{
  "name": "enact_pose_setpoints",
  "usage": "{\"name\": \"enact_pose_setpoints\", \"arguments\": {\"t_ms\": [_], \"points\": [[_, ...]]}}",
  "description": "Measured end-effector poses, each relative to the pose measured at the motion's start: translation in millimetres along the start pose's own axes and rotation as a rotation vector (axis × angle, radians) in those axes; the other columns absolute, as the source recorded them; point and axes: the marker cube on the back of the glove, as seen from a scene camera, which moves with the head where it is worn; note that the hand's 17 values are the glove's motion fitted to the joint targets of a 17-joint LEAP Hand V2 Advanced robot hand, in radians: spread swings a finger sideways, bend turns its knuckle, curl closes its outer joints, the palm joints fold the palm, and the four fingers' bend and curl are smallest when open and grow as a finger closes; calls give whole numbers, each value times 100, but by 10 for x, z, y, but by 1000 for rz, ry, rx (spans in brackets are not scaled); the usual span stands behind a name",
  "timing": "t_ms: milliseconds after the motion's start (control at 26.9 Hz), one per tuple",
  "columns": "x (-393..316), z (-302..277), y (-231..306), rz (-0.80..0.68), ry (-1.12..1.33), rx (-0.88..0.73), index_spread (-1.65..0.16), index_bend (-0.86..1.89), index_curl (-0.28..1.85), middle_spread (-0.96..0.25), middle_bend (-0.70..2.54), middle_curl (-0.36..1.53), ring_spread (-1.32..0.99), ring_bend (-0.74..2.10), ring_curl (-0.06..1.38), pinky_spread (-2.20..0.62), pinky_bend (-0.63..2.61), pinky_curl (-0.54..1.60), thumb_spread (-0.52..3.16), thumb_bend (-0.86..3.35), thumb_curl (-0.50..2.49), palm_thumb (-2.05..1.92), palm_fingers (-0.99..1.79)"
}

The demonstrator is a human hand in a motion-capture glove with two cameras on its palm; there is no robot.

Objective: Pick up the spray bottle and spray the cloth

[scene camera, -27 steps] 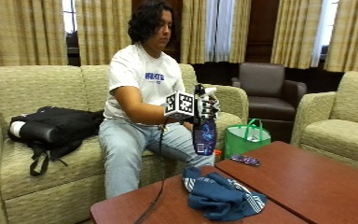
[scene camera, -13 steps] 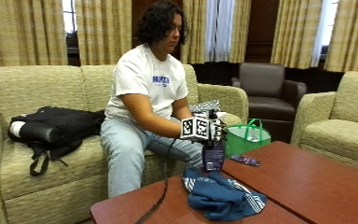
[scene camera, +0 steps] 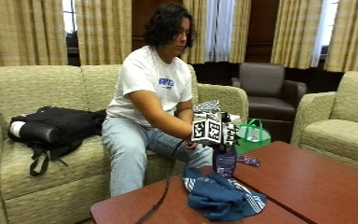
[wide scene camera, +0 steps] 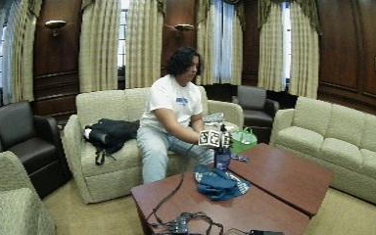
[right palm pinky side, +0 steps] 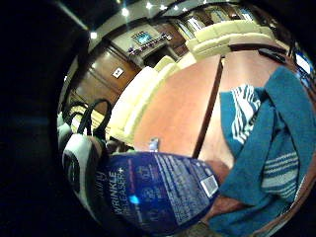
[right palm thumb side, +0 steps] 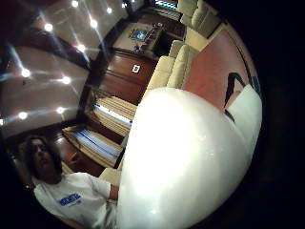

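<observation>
The right hand (scene camera: 219, 135), its grip round the spray bottle (scene camera: 225, 161), has lowered it beside the blue cloth (scene camera: 222, 196); fingers hidden.

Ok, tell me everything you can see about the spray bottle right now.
The spray bottle is dark blue plastic with a white-printed label reading "Wrinkle Releaser+" and a barcode. It stands roughly upright in the gloved right hand, which grips its top, at the wooden table's edge, just behind the blue striped cloth. Whether its base touches the table is unclear.
</observation>
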Motion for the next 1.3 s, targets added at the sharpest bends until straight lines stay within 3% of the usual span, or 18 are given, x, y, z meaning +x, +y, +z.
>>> {"name": "enact_pose_setpoints", "arguments": {"t_ms": [483,1003,1300], "points": [[251,51,-548,21,37,46,-27,40,60,-20,63,51,-24,61,44,-30,40,38,38,-3,85,87,140],[329,-2,-581,120,-15,-124,-27,40,60,-20,59,50,-21,58,44,-29,39,38,38,-4,85,85,134],[435,-96,-409,195,26,-186,-29,20,54,-18,60,50,-21,55,42,-14,27,35,61,-6,78,76,109]]}}
